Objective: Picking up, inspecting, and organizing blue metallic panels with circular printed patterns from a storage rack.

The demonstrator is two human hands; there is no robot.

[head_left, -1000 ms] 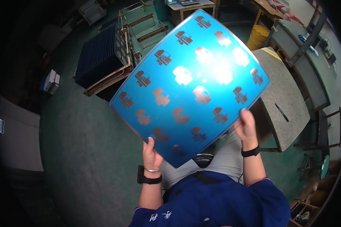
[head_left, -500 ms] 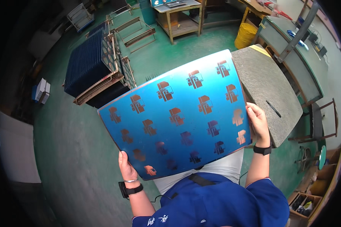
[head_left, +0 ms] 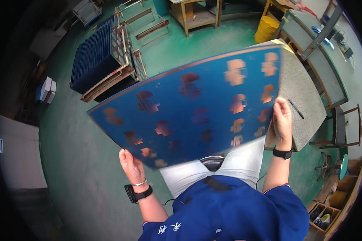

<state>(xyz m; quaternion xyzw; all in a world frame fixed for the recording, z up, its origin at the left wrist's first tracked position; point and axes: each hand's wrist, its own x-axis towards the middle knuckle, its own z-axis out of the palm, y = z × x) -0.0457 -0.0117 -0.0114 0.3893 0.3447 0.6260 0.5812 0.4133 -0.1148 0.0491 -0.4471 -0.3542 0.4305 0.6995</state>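
Observation:
A large blue-coated copper panel, patterned with rows of bare copper shapes, is held up tilted before me. Its lower edge hangs above my lap. My left hand grips the panel's lower left edge, fingers closed on it. At the right edge, my right hand is closed around the side, with the thumb and fingers pinching it. Motion blurs part of the panel's surface. Just right of that hand stands a grey-topped table, partly hidden behind the panel, with a dark pen lying on it.
A rack packed with several upright blue panels stands on the green floor at the far left. Beyond it are metal frames and a wooden table. A yellow bin and a bench lie at the far right.
The panel has tilted, its far edge rising and moving right, and its copper shapes look different under the light. Both hands keep their grip and have moved slightly upward.

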